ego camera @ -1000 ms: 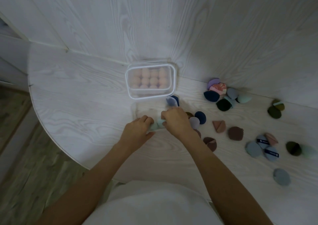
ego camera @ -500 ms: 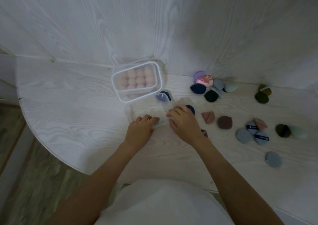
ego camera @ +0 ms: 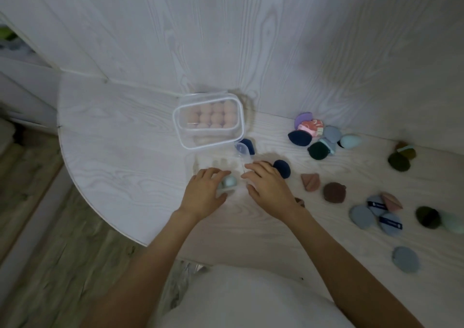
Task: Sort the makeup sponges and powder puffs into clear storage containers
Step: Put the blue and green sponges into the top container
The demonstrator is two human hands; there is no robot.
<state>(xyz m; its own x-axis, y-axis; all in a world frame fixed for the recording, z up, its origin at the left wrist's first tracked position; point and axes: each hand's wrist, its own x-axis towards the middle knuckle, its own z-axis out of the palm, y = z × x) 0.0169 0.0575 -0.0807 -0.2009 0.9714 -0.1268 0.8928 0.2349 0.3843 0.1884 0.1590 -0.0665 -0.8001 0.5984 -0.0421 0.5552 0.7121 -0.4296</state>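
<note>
A closed clear container (ego camera: 236,136) holding several pink sponges stands by the wall. In front of it a second, nearly invisible clear container (ego camera: 200,163) stands open. My left hand (ego camera: 204,193) curls around a light blue sponge (ego camera: 229,182) at that container's near edge. My right hand (ego camera: 268,187) lies beside it, fingers spread, fingertips touching the container's right wall and nothing in its grasp. A navy puff (ego camera: 282,168) lies just past my right fingers. Loose puffs and sponges are scattered to the right.
A clear tab (ego camera: 241,149) and another navy puff (ego camera: 249,143) sit by the closed container. To the right lie a pink folded puff (ego camera: 310,181), a brown puff (ego camera: 334,192), a mixed pile (ego camera: 313,136) and grey-blue puffs (ego camera: 362,216). The table's curved edge (ego camera: 75,177) drops off left.
My right hand has let go of the light blue sponge and drawn slightly right. My left hand keeps the sponge. The view has shifted a little.
</note>
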